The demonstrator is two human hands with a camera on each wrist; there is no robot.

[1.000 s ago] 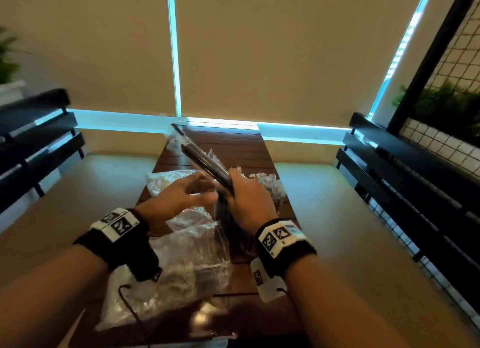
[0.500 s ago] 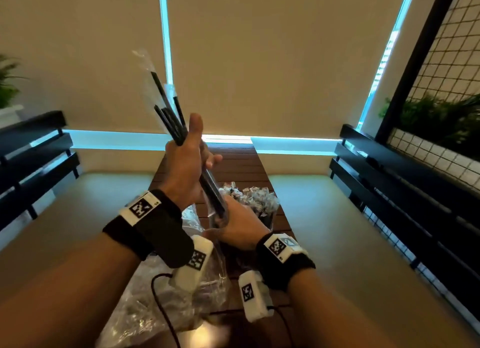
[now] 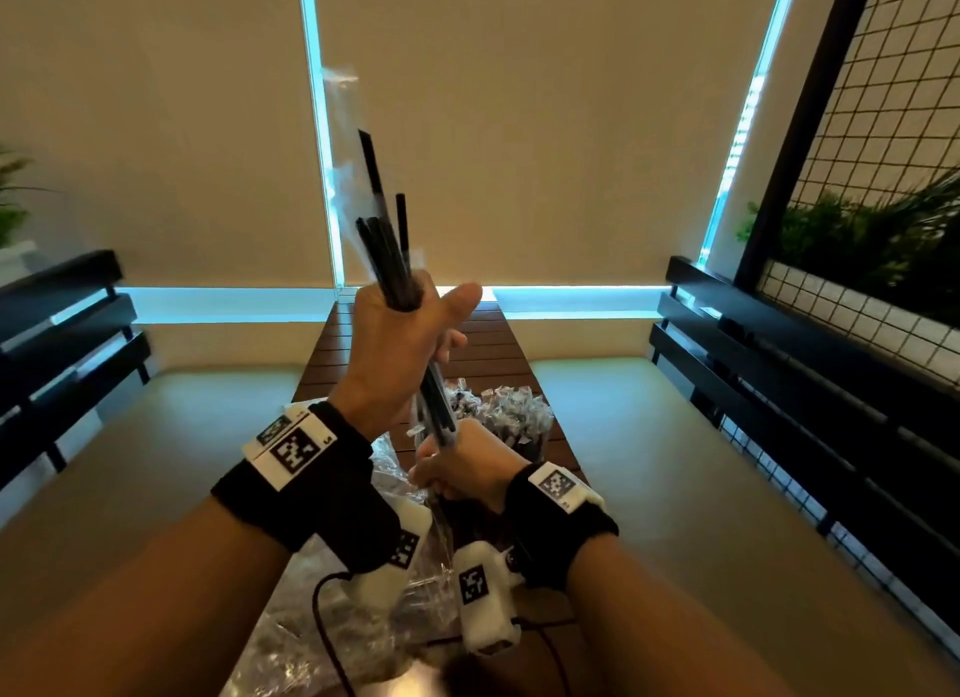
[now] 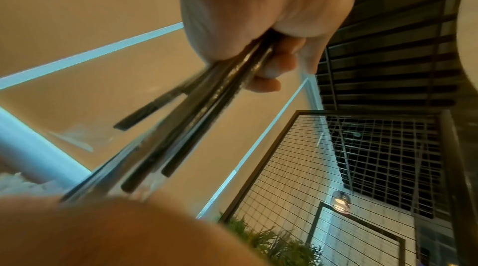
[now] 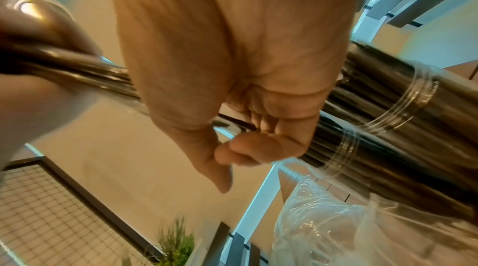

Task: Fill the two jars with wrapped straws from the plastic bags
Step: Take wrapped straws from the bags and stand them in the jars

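Both hands are on one bundle of thin black straws in clear film wrappers. The left hand is raised at chest height and clenched around the middle of the bundle, thumb stretched out to the right, with the straw tips and loose wrapper ends fanning unevenly above the fist. Below it, the right hand closes round the lower ends of the same straws, just over the mouth of a clear glass jar with a threaded neck that is already packed with dark straws. A second jar, topped with crinkled wrapper ends, stands just beyond on the dark slatted wooden bench. Crumpled clear plastic bags lie on the near end of the bench, under the wrists.

The step in hand looks like lining up the bundle and feeding it into the near jar. To do it well, the right hand should steer the lower ends together into the opening while the left loosens only enough to let the straws slide down; the uneven tips suggest tapping them level first. Slippery film means a slack grip may spill them.
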